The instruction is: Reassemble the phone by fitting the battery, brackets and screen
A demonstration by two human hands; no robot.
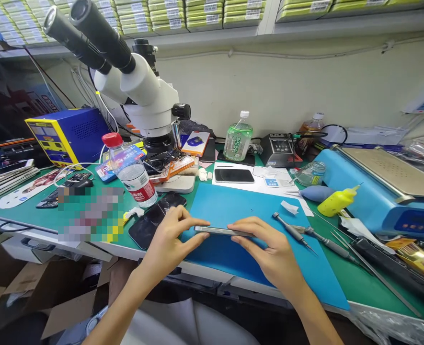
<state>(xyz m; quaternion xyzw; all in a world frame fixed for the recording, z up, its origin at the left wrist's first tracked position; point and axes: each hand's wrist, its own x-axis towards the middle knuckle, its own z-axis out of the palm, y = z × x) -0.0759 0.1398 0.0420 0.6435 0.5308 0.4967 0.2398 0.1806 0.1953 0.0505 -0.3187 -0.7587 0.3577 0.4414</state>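
A thin smartphone (pixel 219 231) is held edge-on above the blue mat (pixel 229 206), its metal side facing me. My left hand (pixel 176 232) pinches its left end between thumb and fingers. On the other end, my right hand (pixel 260 239) grips it the same way. The phone's front and back faces are mostly out of sight. Just left of my left hand lies a dark phone (pixel 154 218) on the bench. Right of my right hand, a screwdriver (pixel 294 233) rests on the mat beside a small white scrap (pixel 289 207).
A microscope (pixel 143 96) stands at back left, with a red-capped water bottle (pixel 131 172) before it. Another phone (pixel 234 175) lies on white paper behind the mat. At right are a second screwdriver (pixel 336 247), tweezers (pixel 377 273), a yellow squeeze bottle (pixel 337 200) and a blue heating plate (pixel 384 191).
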